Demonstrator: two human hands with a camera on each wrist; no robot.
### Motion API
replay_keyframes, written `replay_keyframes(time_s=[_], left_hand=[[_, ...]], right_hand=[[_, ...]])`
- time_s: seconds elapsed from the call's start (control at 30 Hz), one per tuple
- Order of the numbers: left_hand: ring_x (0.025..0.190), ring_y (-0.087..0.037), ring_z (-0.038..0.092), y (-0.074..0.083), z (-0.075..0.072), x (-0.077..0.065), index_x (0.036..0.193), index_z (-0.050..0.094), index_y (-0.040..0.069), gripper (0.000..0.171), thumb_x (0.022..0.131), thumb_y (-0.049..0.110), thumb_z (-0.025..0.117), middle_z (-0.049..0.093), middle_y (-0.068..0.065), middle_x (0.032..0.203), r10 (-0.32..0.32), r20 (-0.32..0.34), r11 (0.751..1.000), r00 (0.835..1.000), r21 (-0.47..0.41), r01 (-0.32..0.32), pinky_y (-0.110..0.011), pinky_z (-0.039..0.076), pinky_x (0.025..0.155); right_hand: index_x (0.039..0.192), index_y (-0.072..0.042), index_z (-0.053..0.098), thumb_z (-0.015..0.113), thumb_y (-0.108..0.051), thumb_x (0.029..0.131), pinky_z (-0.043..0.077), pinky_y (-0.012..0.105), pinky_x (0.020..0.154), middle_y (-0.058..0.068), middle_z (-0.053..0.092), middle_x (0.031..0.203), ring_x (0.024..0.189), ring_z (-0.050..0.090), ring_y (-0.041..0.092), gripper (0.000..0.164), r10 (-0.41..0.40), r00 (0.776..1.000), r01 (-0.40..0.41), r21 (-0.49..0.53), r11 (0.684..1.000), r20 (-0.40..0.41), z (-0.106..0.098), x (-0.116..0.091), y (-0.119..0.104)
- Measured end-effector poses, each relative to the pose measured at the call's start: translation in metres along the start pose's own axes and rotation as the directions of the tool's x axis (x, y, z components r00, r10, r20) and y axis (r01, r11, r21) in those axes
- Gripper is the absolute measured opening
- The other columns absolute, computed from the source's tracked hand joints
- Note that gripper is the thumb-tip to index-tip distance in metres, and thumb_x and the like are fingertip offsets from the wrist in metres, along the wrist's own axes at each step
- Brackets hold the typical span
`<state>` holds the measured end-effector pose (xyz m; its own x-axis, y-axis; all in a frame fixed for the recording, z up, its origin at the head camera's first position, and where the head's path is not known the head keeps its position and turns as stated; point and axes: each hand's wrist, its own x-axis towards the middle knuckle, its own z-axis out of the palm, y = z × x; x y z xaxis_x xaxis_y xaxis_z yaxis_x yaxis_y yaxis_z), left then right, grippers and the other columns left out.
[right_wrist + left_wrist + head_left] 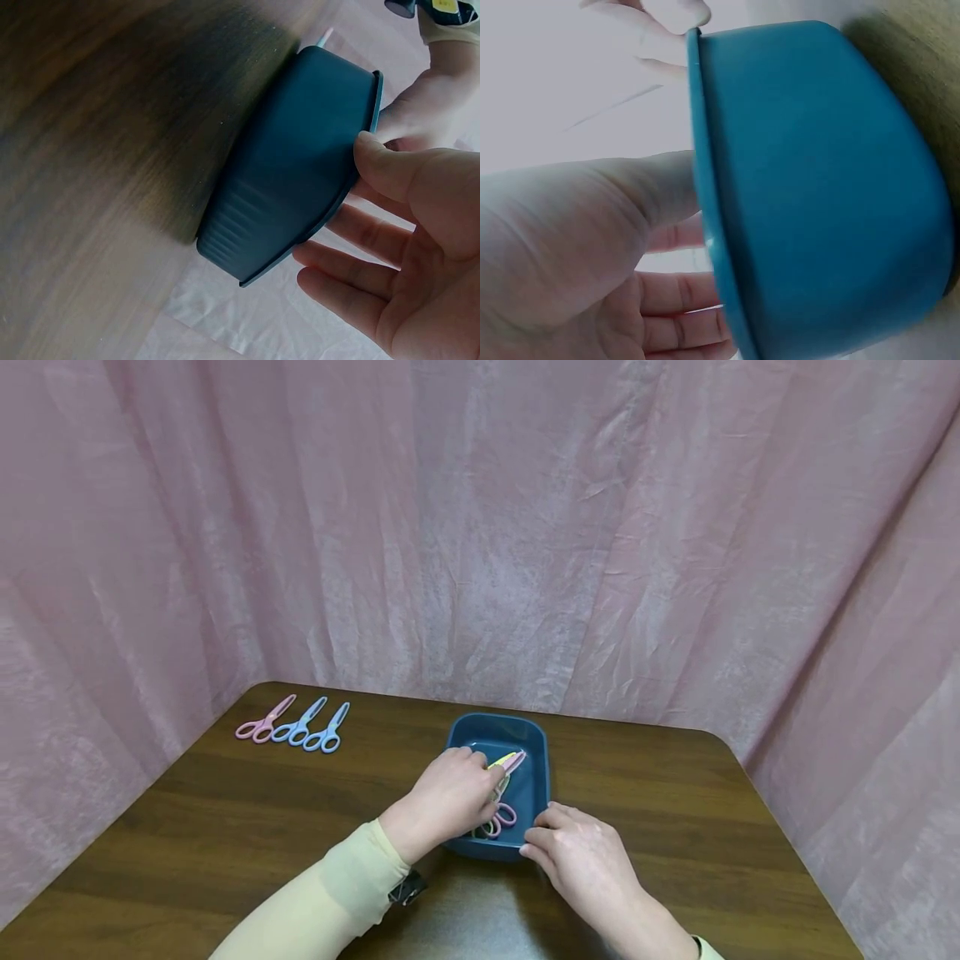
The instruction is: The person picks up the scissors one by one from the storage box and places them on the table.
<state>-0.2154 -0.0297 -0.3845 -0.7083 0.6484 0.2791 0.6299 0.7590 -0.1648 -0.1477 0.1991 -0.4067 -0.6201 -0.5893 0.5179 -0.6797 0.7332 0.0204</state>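
A dark blue plastic bin (542, 777) stands on the table with scissors inside. My left hand (453, 789) reaches down into it over the pink scissors (507, 815) and the yellow-green scissors (500, 787) beside them. Its fingertips are hidden, so I cannot tell whether they pinch a pair. The left wrist view has the left hand (577, 247) behind the bin's rim (705, 172). My right hand (585, 852) holds the bin's near right corner. In the right wrist view the right hand's thumb (382, 161) touches the rim and the fingers lie along it.
Toward the table's far left lie pink-handled scissors (262, 727) and two light blue pairs, the middle blue scissors (298, 728) and the right blue scissors (330, 732), side by side. A pink curtain (495, 543) hangs behind the wooden table (637, 777).
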Motion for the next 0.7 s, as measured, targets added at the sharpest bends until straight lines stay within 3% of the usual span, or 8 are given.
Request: replay_keyframes(time_s=[0.33, 0.7], left_hand=[[0.081, -0.022, 0.062, -0.010, -0.014, -0.023, 0.120, 0.080, 0.010, 0.037, 0.095, 0.036, 0.088, 0.073, -0.007, 0.095, -0.037, -0.085, 0.999, 0.996, -0.033, 0.035, -0.039, 0.058, 0.082], [0.087, -0.025, 0.065, -0.027, -0.023, -0.046, 0.122, 0.079, 0.011, 0.040, 0.092, 0.035, 0.090, 0.072, -0.009, 0.097, -0.086, -0.101, 0.996, 0.991, -0.043, 0.082, -0.043, 0.057, 0.085]], right_hand=[[0.096, -0.021, 0.086, 0.092, -0.026, 0.091, 0.062, 0.035, 0.076, -0.008, 0.071, 0.093, 0.091, 0.069, 0.013, 0.009, 0.020, 0.999, -0.021, 0.008, 1.000, 0.039, -0.001, 0.001, -0.002], [0.096, -0.022, 0.087, 0.093, -0.025, 0.091, 0.062, 0.035, 0.076, -0.008, 0.070, 0.092, 0.090, 0.069, 0.013, 0.008, 0.034, 0.998, -0.035, 0.018, 0.999, 0.061, 0.000, 0.002, -0.003]])
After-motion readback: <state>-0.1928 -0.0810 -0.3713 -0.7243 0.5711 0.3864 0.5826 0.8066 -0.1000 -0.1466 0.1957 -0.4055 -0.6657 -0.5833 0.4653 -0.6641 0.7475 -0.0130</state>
